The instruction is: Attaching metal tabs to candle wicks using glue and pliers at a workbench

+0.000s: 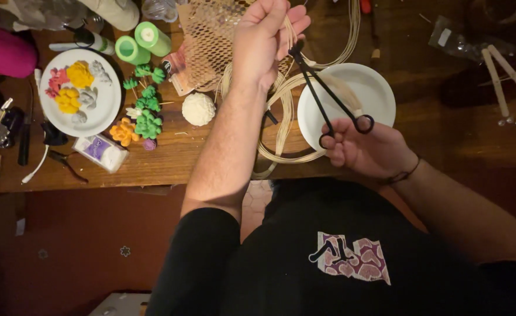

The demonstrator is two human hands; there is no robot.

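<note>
Fingers of the left hand [263,44] pinch together on a thin bundle of pale reed strands [289,32], held up above the wooden table [445,140]. Right hand [366,151] closes through the loops of long black scissors [327,88], thumb and finger in the rings.

Step in hand, judged: trimming the strands at the pinch. Blade tips sit right at the strands, just beside the left fingertips; whether the blades are parted cannot be told. Next move calls for steady tension on the strands and the fingertips kept clear of the cut.

Scissors' long axis runs diagonally: handles near the body, tips pointing away and leftward, over a white plate [380,88]. Remaining reed lies coiled [281,134] beneath the left forearm.
</note>
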